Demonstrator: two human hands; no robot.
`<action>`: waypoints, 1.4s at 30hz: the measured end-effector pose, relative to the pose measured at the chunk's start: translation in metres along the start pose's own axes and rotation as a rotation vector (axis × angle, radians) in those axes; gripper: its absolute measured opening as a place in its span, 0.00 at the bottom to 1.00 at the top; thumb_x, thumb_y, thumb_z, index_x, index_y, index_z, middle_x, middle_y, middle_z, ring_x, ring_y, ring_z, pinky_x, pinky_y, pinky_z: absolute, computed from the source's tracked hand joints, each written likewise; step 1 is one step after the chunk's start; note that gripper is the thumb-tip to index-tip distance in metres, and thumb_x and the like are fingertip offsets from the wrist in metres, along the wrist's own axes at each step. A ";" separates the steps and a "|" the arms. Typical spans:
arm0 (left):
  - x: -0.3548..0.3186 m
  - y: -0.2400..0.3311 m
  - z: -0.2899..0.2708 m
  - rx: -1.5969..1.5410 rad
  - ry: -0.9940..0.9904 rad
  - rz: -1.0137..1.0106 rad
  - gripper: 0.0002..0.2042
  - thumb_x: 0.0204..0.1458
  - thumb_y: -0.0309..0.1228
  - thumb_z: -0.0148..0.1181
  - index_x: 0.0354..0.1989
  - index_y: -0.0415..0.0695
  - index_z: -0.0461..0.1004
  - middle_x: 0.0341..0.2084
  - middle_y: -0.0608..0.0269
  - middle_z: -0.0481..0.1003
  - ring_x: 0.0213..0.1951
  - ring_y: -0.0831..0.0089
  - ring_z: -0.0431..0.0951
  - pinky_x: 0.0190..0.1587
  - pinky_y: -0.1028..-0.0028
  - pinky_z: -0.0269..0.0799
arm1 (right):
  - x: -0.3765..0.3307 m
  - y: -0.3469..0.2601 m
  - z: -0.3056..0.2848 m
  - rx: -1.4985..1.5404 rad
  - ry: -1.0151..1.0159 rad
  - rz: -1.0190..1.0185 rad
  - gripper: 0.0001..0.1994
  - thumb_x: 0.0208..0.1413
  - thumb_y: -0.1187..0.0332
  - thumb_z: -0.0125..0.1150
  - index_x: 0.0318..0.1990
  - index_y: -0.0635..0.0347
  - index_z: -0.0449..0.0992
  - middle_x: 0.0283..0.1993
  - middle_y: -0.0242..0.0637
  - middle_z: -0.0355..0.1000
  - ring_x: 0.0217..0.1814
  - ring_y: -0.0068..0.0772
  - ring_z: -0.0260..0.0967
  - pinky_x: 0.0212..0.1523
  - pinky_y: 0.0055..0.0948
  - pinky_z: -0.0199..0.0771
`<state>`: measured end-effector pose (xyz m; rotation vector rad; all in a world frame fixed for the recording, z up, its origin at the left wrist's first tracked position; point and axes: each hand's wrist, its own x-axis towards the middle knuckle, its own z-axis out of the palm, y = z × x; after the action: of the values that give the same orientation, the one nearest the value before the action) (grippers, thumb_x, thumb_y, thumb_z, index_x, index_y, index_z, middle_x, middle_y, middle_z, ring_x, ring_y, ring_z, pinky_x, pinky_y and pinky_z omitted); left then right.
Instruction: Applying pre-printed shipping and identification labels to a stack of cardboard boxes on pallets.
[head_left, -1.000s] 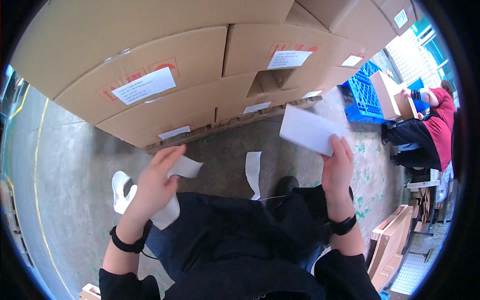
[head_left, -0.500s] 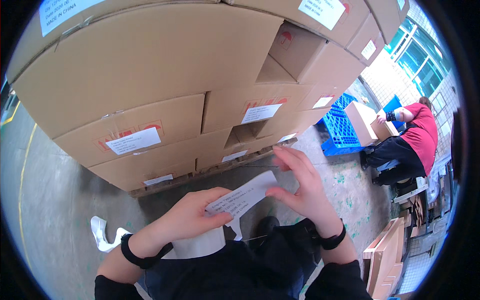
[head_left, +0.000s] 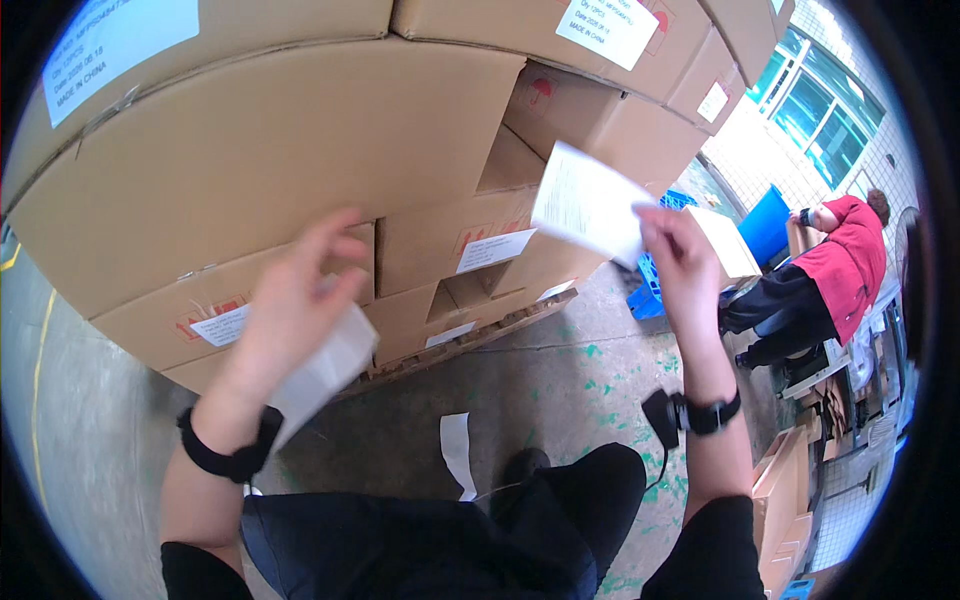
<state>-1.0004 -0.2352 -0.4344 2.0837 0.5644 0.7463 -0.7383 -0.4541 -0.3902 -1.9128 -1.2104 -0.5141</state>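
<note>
My right hand [head_left: 683, 250] pinches a white printed label [head_left: 592, 203] by its edge, raised in front of the stacked cartons. My left hand [head_left: 305, 300] is blurred, its upper fingers loosely curled before a carton [head_left: 270, 160]. A white label strip [head_left: 335, 365] hangs from beneath that hand, and its exact hold there is hidden. Black bands circle both wrists. White labels, such as this label [head_left: 495, 250], are on several cartons facing me.
The cartons stand on a wooden pallet [head_left: 470, 345]. A white paper piece [head_left: 456, 455] lies on the floor by my foot. At right, a person in a red top [head_left: 845, 250] bends near a blue bin [head_left: 765, 228] and blue crate [head_left: 645, 290]. Flat cardboard [head_left: 785, 490] leans lower right.
My hands have moved apart and up. The label in my right hand is now separate from the strip, which stays with my left hand. The view has shifted slightly.
</note>
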 end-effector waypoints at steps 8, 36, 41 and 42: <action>0.017 -0.020 -0.018 0.003 -0.020 0.145 0.16 0.49 0.17 0.49 0.48 0.39 0.65 0.31 0.60 0.74 0.40 0.76 0.74 0.44 0.76 0.69 | 0.104 0.036 0.131 -0.083 0.055 -0.112 0.17 0.46 0.75 0.54 0.46 0.59 0.72 0.42 0.46 0.68 0.40 0.41 0.69 0.44 0.31 0.68; 0.018 -0.020 -0.019 -0.067 -0.009 0.112 0.17 0.46 0.15 0.52 0.46 0.39 0.67 0.30 0.59 0.76 0.38 0.73 0.76 0.45 0.74 0.70 | 0.166 0.023 0.173 -0.251 -0.090 0.149 0.14 0.42 0.69 0.53 0.35 0.69 0.75 0.43 0.54 0.70 0.51 0.46 0.63 0.53 0.32 0.64; 0.018 -0.019 -0.020 -0.058 -0.018 0.122 0.17 0.46 0.15 0.52 0.46 0.39 0.66 0.30 0.59 0.76 0.38 0.74 0.76 0.45 0.74 0.70 | 0.180 0.024 0.174 -0.283 -0.257 0.204 0.17 0.48 0.64 0.47 0.40 0.67 0.74 0.44 0.51 0.71 0.54 0.47 0.62 0.56 0.34 0.59; 0.017 -0.020 -0.021 -0.052 -0.019 0.125 0.16 0.46 0.15 0.52 0.46 0.38 0.66 0.30 0.59 0.76 0.38 0.74 0.76 0.44 0.74 0.70 | 0.182 0.022 0.174 -0.282 -0.259 0.202 0.17 0.48 0.64 0.47 0.40 0.67 0.74 0.44 0.51 0.71 0.54 0.47 0.62 0.56 0.34 0.59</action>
<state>-1.0048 -0.2019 -0.4362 2.0904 0.4027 0.8033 -0.6481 -0.2183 -0.3788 -2.3720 -1.1316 -0.3495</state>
